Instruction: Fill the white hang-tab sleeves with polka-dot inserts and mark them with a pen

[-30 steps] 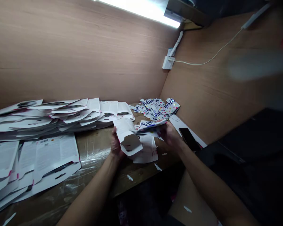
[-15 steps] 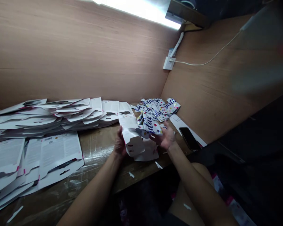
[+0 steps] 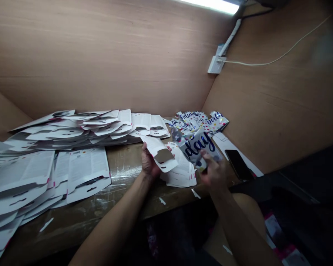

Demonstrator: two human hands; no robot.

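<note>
My left hand [image 3: 150, 162] is closed around a white card envelope [image 3: 158, 152], tilted with its open end toward me and a hang-hole flap below. In my right hand [image 3: 215, 171] is a folded foil balloon [image 3: 197, 145] printed with dark blue lettering and coloured dots. The balloon is to the right of the envelope, apart from its mouth. Beneath them lies a small stack of white card envelopes [image 3: 181, 173]. Behind the balloon, a pile of similar folded foil balloons [image 3: 194, 120] rests by the corner.
Overlapping piles of white card envelopes [image 3: 72, 131] fill the left and back of the table [image 3: 122, 162]. A black phone [image 3: 238, 164] lies at the right on a white strip. Small paper scraps [image 3: 195, 193] are near the front edge. A power socket [image 3: 217, 64] is on the wall.
My right hand has drawn the foil balloon away to the right of the envelope and turned over. My left hand keeps the envelope. The camera view has shifted.
</note>
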